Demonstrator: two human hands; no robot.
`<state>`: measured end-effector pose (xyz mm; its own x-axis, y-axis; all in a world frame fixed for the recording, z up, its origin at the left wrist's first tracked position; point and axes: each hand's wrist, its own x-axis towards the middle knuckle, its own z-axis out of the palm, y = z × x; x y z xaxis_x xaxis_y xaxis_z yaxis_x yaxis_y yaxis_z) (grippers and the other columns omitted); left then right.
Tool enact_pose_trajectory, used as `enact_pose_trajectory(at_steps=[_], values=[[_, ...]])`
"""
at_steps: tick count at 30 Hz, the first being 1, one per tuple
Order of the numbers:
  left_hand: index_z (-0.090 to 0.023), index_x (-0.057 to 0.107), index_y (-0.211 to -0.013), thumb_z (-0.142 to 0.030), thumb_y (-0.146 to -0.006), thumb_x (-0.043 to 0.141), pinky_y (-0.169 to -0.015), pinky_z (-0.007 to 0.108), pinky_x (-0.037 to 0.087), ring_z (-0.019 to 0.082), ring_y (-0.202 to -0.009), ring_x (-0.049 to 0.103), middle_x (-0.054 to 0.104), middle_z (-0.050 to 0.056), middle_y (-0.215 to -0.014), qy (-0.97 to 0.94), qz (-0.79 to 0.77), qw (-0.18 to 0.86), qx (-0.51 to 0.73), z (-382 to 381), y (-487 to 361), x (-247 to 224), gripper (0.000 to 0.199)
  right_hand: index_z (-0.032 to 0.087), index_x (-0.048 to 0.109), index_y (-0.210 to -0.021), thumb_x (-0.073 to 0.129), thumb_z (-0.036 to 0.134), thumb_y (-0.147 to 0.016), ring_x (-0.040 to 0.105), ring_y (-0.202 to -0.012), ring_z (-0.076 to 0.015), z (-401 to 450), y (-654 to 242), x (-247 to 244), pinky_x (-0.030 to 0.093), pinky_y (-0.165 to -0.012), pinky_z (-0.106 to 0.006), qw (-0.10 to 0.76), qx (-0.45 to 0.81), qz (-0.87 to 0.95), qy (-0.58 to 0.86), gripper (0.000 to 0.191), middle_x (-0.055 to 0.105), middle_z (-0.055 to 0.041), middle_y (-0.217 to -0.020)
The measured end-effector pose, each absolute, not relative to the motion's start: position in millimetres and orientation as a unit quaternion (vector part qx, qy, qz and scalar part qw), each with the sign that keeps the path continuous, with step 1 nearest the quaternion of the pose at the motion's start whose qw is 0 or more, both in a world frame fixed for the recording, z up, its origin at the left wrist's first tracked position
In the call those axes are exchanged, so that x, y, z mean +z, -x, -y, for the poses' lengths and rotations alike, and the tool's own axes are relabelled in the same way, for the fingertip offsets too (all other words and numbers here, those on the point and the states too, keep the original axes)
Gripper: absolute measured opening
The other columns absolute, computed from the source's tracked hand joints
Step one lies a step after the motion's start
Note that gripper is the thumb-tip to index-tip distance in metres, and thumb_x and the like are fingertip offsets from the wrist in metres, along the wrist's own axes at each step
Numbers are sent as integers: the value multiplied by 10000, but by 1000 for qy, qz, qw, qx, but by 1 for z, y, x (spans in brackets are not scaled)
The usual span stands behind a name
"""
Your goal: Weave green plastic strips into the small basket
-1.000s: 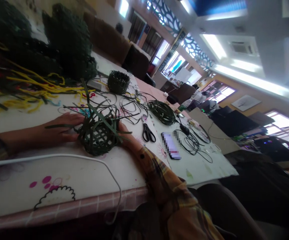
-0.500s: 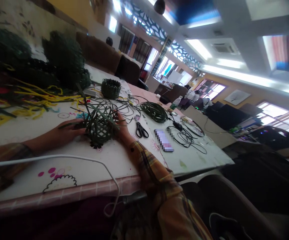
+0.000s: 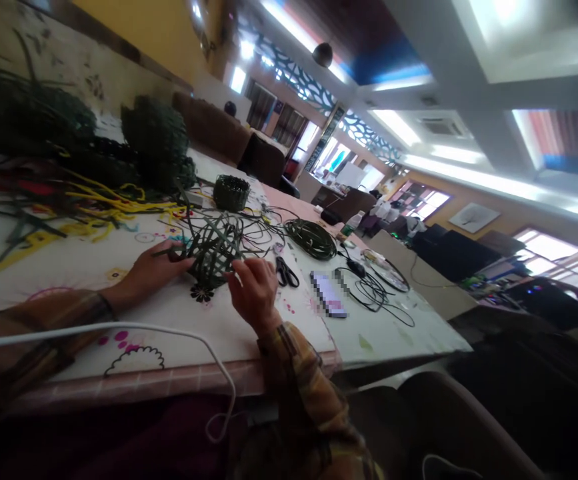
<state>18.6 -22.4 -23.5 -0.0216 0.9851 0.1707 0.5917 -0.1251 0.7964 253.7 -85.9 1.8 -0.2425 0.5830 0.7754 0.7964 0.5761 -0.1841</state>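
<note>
Half-woven basket [image 3: 213,250]: we record a dark green, openwork piece resting on the white table cover [image 3: 179,333], its loose strips fanning out toward 12 and 10 o'clock.
Position: it sits between both hands, toward the near edge of the table, with a flower print on the cover just below it at 6 o'clock.
Left hand [image 3: 156,268]: we find it at the basket's 9 o'clock, fingers bent against the woven wall; it looks to be pinching a strip there, though we cannot tell exactly which.
Right hand [image 3: 255,290]: it stands at the basket's 4 o'clock, fingers curled loosely and apart, fingertips just at the near rim; we see nothing clamped in it.
Key relation: the basket lies at 10 o'clock from the right hand and at 3 o'clock from the left hand; its free strips run away from us, so their long axis points toward 11 o'clock. In our judgement the left hand is the closer one, already in contact.
Surroundings: scissors [image 3: 287,272] lie just beyond the right hand at 2 o'clock; a coil of green cord [image 3: 311,238] is farther off at 1 o'clock; a finished small basket [image 3: 231,192] stands at 12 o'clock; yellow strands [image 3: 99,200] spread at 10 o'clock.
</note>
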Motion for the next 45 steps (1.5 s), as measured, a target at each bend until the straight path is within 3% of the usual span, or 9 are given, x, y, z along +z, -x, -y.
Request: enact_pose_trajectory(at_steps=[5,8,13,17,22,29,34,40,45], values=[[-201,585,-1166,-570,-743,659,-778,372,474,269,-845,660,689,42,-853,-613,-657,188,396,28,-20,-10,565,292,676,-1129,604,383,-948,500,-1252,-300,88,-233,-9,335,-1070,-499,378,-233,786,431,215,604,-113,-1315],[-250,586,-1186,-540,-748,666,-823,371,484,270,-902,665,695,42,-938,-624,-639,153,422,33,-22,-9,531,269,627,-1243,606,368,-954,566,-1108,-253,82,-227,-18,372,-1020,-454,332,-283,803,406,306,650,-103,-1229],[-249,692,-912,-579,-800,614,-888,375,505,281,-963,648,675,71,-963,-669,-597,86,435,36,-22,-15,357,211,586,-1352,544,354,-989,582,-917,-221,69,-219,-29,445,-883,-401,281,-231,828,427,393,664,-104,-1066],[-230,692,-925,-633,-836,573,-880,386,503,265,-918,619,634,72,-903,-708,-540,93,446,30,-15,-20,430,209,637,-1264,616,295,-945,578,-947,-222,58,-225,-33,489,-853,-351,333,-117,810,469,331,620,-88,-1006],[-213,618,-1227,-654,-803,647,-840,366,519,233,-890,585,580,63,-982,-813,-375,130,427,18,-8,-27,613,188,621,-1228,659,218,-894,574,-948,-186,49,-244,-22,514,-851,-314,458,34,781,424,338,572,-72,-1043],[-223,603,-1260,-498,-920,600,-1000,454,468,289,-1121,533,557,112,-1168,-828,-326,-61,451,19,-5,-20,438,255,618,-1213,734,291,-845,537,-863,-151,53,-251,-10,488,-713,-262,503,143,756,394,388,533,-22,-984],[-213,578,-1283,-498,-954,563,-1029,424,461,264,-1151,551,591,103,-1209,-821,-280,-132,479,24,-1,-3,435,262,569,-1266,863,390,-726,541,-861,-153,58,-249,-8,496,-732,-278,515,105,770,361,628,564,-40,-1074],[-144,575,-1187,-534,-967,515,-897,337,519,226,-1066,603,596,105,-1123,-819,-309,-148,459,34,-2,1,452,237,582,-1180,708,291,-888,588,-927,-171,66,-241,-7,530,-823,-318,531,11,778,336,322,575,-52,-1027],[-154,585,-1145,-550,-965,508,-800,325,524,222,-963,616,596,85,-1037,-820,-308,-154,458,37,-2,1,442,214,558,-1189,606,278,-944,593,-941,-195,72,-235,-8,543,-831,-345,532,-47,773,342,258,591,-78,-1008]])
